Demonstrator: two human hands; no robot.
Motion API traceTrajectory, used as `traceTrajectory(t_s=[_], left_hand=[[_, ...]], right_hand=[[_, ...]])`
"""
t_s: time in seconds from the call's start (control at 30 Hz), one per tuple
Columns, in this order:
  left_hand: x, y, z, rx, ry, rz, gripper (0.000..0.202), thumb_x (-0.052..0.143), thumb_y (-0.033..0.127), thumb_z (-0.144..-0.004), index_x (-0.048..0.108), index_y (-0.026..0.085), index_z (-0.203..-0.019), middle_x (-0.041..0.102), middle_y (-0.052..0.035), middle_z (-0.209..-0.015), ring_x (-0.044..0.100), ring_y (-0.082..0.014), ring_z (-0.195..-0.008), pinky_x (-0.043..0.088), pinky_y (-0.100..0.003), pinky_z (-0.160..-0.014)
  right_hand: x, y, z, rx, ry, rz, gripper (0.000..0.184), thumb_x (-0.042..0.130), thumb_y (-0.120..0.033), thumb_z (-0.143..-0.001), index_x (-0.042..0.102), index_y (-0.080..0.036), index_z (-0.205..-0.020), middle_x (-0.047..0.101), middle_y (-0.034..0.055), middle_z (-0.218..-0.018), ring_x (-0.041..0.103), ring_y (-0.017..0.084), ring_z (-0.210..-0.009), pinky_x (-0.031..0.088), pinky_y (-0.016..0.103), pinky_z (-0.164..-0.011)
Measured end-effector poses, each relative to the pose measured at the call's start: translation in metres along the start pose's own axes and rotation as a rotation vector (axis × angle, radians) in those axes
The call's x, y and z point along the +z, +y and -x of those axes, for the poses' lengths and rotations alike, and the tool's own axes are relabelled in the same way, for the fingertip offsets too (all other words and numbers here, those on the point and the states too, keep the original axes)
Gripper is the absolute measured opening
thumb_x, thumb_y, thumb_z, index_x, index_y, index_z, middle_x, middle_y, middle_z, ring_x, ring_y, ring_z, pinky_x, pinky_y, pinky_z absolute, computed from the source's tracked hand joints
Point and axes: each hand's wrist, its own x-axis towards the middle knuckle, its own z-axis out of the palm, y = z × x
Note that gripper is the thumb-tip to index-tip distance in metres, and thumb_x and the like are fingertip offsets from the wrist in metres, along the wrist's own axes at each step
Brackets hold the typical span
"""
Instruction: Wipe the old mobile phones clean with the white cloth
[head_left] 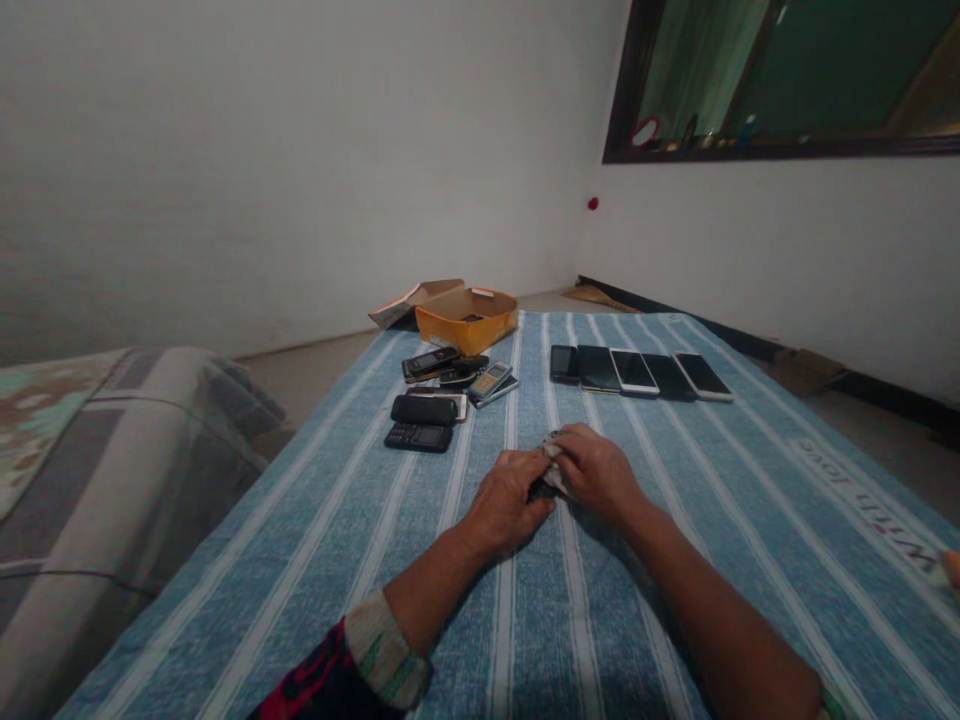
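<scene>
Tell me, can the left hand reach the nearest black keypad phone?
Probably yes: only striped fabric shows between the left hand and that phone, though the hand is busy at a pale cloth.

I see a blue cloth [750, 520] with pale stripes covering the raised surface. An open orange box [469, 338] sits toward its far end, jumbled older phones [427, 408] lie nearer on the left, and five flat handsets [634, 372] line up side by side on the right.
</scene>
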Motion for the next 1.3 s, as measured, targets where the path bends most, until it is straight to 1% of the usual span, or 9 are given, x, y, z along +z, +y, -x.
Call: traceTrajectory(t_s=[0.17, 0.33, 0.5, 0.6, 0.73, 0.8, 1.0, 1.17, 1.3], left_hand=[[0.004, -0.005, 0.001, -0.016, 0.022, 0.010, 0.049, 0.065, 0.013, -0.071, 0.057, 0.020, -0.119, 0.065, -0.0072, -0.116, 0.057, -0.0269, -0.111, 0.040, -0.042, -0.099], [0.006, -0.007, 0.004, -0.033, 0.053, 0.020, 0.056, 0.064, 0.014, -0.071, 0.052, 0.020, -0.125, 0.062, -0.0087, -0.122, 0.055, -0.0274, -0.115, 0.041, -0.045, -0.102], [0.007, -0.007, 0.005, -0.040, 0.057, 0.015, 0.055, 0.066, 0.014, -0.071, 0.054, 0.021, -0.123, 0.059, -0.0089, -0.124, 0.053, -0.0278, -0.116, 0.042, -0.047, -0.102], [0.009, -0.009, 0.005, -0.065, 0.077, 0.025, 0.063, 0.067, 0.014, -0.069, 0.052, 0.023, -0.129, 0.055, -0.0099, -0.129, 0.050, -0.0295, -0.121, 0.040, -0.050, -0.106], [0.009, -0.009, 0.006, -0.112, 0.067, 0.042, 0.076, 0.068, 0.014, -0.069, 0.043, 0.023, -0.141, 0.044, -0.0133, -0.142, 0.042, -0.0322, -0.132, 0.035, -0.053, -0.111], [0.008, -0.007, 0.006, -0.133, 0.050, 0.043, 0.080, 0.068, 0.014, -0.070, 0.038, 0.024, -0.144, 0.040, -0.0146, -0.146, 0.038, -0.0334, -0.135, 0.033, -0.054, -0.112], [0.009, -0.007, 0.007, -0.069, 0.035, -0.033, 0.079, 0.066, 0.011, -0.073, 0.039, 0.029, -0.145, 0.039, -0.0134, -0.146, 0.043, -0.0335, -0.131, 0.037, -0.054, -0.108], [0.006, -0.003, 0.006, -0.011, 0.042, -0.049, 0.069, 0.066, 0.010, -0.073, 0.047, 0.026, -0.137, 0.048, -0.0115, -0.137, 0.049, -0.0308, -0.122, 0.041, -0.052, -0.103], [0.002, 0.002, 0.003, -0.049, 0.012, -0.041, 0.052, 0.065, 0.015, -0.074, 0.055, 0.022, -0.125, 0.057, -0.0101, -0.127, 0.052, -0.0296, -0.116, 0.041, -0.048, -0.102]], right_hand=[[0.017, 0.003, 0.005, -0.008, 0.044, 0.051, 0.027, 0.047, -0.011, -0.089, 0.066, -0.022, -0.104, 0.065, 0.0047, -0.091, 0.059, 0.018, -0.084, 0.040, 0.025, -0.071], [0.008, 0.007, 0.000, 0.014, -0.069, 0.064, 0.032, 0.051, -0.013, -0.086, 0.066, -0.022, -0.113, 0.065, 0.0052, -0.093, 0.058, 0.017, -0.083, 0.039, 0.025, -0.073], [0.000, 0.008, -0.004, -0.009, -0.157, -0.026, 0.021, 0.052, -0.010, -0.079, 0.070, -0.020, -0.080, 0.063, 0.0020, -0.077, 0.057, 0.015, -0.074, 0.039, 0.025, -0.070], [0.003, 0.007, -0.005, 0.137, -0.069, -0.171, 0.019, 0.053, -0.012, -0.077, 0.067, -0.018, -0.066, 0.062, 0.0011, -0.066, 0.056, 0.013, -0.065, 0.040, 0.024, -0.063], [0.006, 0.009, -0.007, 0.589, 0.074, -0.724, 0.010, 0.059, -0.021, -0.072, 0.067, -0.016, -0.069, 0.059, -0.0014, -0.054, 0.052, 0.012, -0.045, 0.041, 0.022, -0.043], [0.006, 0.011, -0.008, 0.731, 0.167, -0.966, 0.009, 0.063, -0.022, -0.068, 0.066, -0.014, -0.070, 0.060, -0.0009, -0.054, 0.051, 0.011, -0.041, 0.042, 0.021, -0.038], [0.006, 0.007, -0.009, 0.809, 0.299, -1.279, 0.008, 0.068, -0.018, -0.063, 0.064, -0.014, -0.068, 0.062, 0.0006, -0.057, 0.055, 0.010, -0.045, 0.049, 0.019, -0.038], [0.013, 0.003, -0.006, 0.794, 0.245, -1.236, 0.006, 0.065, -0.020, -0.064, 0.061, -0.016, -0.067, 0.064, 0.0009, -0.058, 0.057, 0.011, -0.045, 0.048, 0.020, -0.038], [0.016, 0.006, -0.006, 0.708, 0.127, -0.811, 0.009, 0.059, -0.023, -0.069, 0.059, -0.018, -0.061, 0.058, -0.0008, -0.051, 0.054, 0.014, -0.042, 0.041, 0.024, -0.039]])
